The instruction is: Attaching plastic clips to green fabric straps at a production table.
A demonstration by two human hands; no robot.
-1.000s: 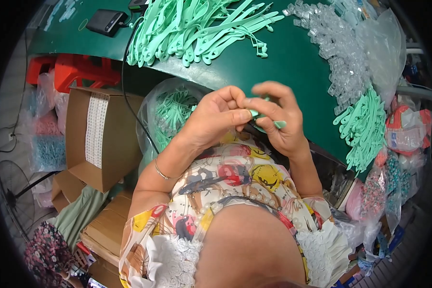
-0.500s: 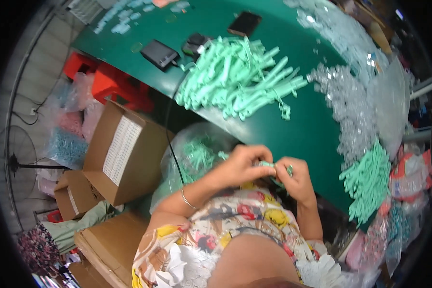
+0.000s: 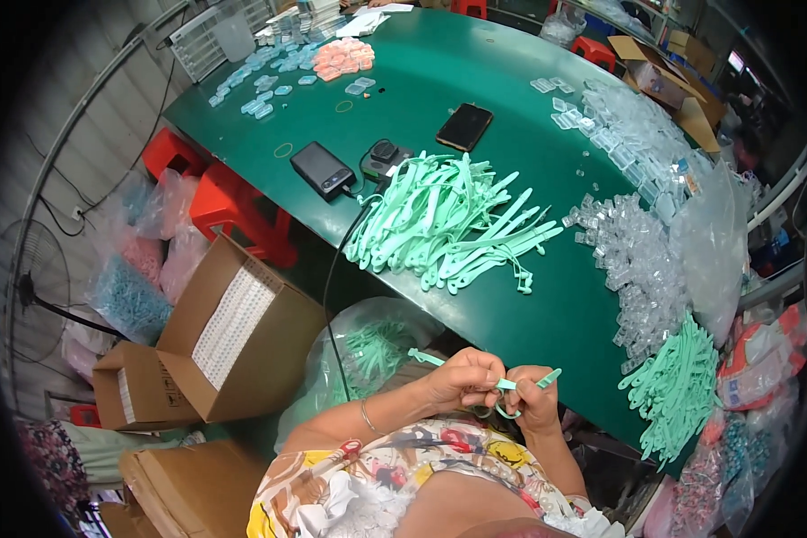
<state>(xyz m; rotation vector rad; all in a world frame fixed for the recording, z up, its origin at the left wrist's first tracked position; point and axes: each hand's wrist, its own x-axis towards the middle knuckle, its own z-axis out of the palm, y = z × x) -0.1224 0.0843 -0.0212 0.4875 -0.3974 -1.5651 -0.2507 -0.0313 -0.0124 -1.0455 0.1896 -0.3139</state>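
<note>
My left hand point(image 3: 464, 380) and my right hand point(image 3: 535, 400) are close together in front of my chest, just off the near table edge. Both are closed on thin mint-green straps point(image 3: 507, 385) of soft-looking plastic. One strap end juts out left of my left hand, another sticks up past my right hand, and a small loop hangs below. Whether this is one strap or two I cannot tell. A large pile of the same straps point(image 3: 439, 220) lies on the green table point(image 3: 547, 314) ahead. Another heap of straps point(image 3: 677, 386) sits at the right edge.
Clear plastic pieces point(image 3: 632, 260) cover the table's right side. A power bank point(image 3: 321, 170), its cable and a phone point(image 3: 464, 126) lie behind the pile. At left stand an open carton point(image 3: 273, 336), a bag of straps point(image 3: 403, 318) and red stools point(image 3: 233, 206).
The view has tilted up, showing more of the table's far end. My hands now sit lower in the picture, and more of the green strap shows between and beside them.
</note>
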